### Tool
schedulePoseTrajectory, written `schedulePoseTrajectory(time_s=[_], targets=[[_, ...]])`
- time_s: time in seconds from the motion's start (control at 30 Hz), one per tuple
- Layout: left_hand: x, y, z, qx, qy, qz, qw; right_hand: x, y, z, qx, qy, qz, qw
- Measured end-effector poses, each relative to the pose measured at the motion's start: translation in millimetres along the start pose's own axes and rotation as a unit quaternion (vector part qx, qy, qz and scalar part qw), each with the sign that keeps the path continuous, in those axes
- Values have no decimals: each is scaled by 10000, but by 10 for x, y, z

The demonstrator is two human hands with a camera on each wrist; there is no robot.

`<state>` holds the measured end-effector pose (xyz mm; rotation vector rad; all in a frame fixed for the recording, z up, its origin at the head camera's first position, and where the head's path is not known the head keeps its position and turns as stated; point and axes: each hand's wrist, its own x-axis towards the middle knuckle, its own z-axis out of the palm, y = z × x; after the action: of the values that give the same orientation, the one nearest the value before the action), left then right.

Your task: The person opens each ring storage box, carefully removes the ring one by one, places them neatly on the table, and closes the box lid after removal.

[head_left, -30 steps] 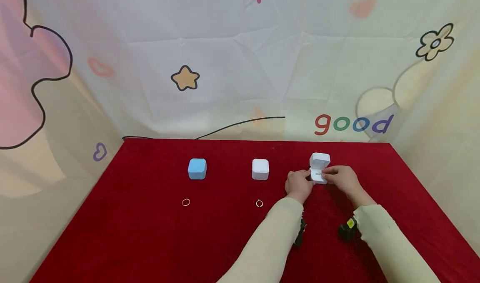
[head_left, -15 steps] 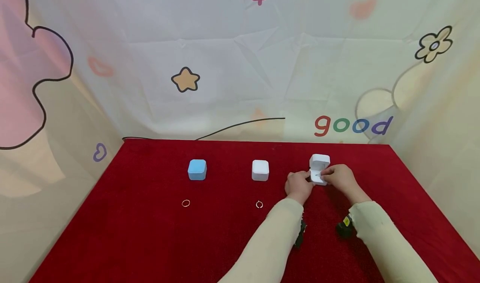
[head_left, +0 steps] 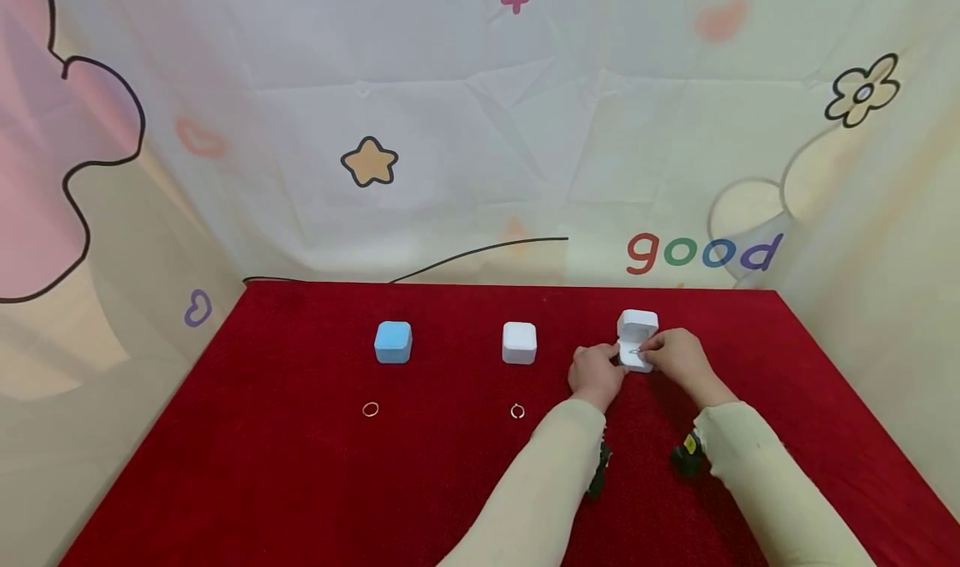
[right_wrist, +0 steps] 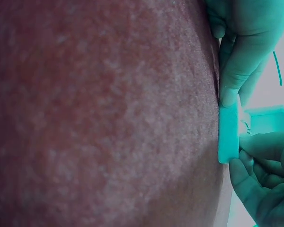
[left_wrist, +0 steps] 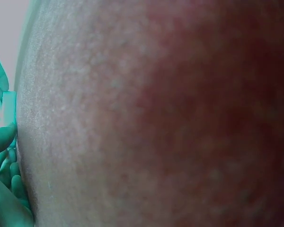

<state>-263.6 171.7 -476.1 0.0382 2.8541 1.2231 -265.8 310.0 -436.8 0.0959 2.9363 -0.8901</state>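
A white ring box (head_left: 636, 327) stands with its lid raised at the back right of the table. My left hand (head_left: 596, 375) grips its left side, the thumb on the front corner in the right wrist view. My right hand (head_left: 682, 360) reaches over the box's right side, its thumb and index finger together at a small ring (head_left: 634, 351) in the base. Up close, the right wrist view shows the beaded edge of that ring (right_wrist: 246, 126) just above the box wall, beside the fingertips of my right hand (right_wrist: 265, 175). Part of the ring is hidden behind the fingers.
To the left stand a closed white ring box (head_left: 519, 343) and a closed light-blue ring box (head_left: 393, 343). In front of them lie an open-ended ring (head_left: 517, 411) and a plain thin ring (head_left: 371, 409). Red cloth (head_left: 300, 484) covers the table; a printed curtain (head_left: 450, 133) hangs behind.
My right hand has shifted slightly left, its fingertips moving further over the open box at the ring. My left hand keeps its grip on the box.
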Motion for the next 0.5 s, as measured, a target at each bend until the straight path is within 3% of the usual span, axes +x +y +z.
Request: schedulePoseTrajectory(time_s=[0.03, 0.2, 0.37, 0.5], targets=[[42, -45, 80, 69, 121, 128, 9998, 0, 1, -1, -27, 9, -27, 10000], [100, -103, 172, 98, 250, 315, 9991, -6, 15, 13, -69, 99, -130, 9998], [30, -44, 76, -121, 67, 101, 9999, -9, 52, 39, -56, 193, -299, 9994], [-16, 8, 18, -1, 9, -38, 10000, -6, 68, 46, -20, 224, -379, 9990]])
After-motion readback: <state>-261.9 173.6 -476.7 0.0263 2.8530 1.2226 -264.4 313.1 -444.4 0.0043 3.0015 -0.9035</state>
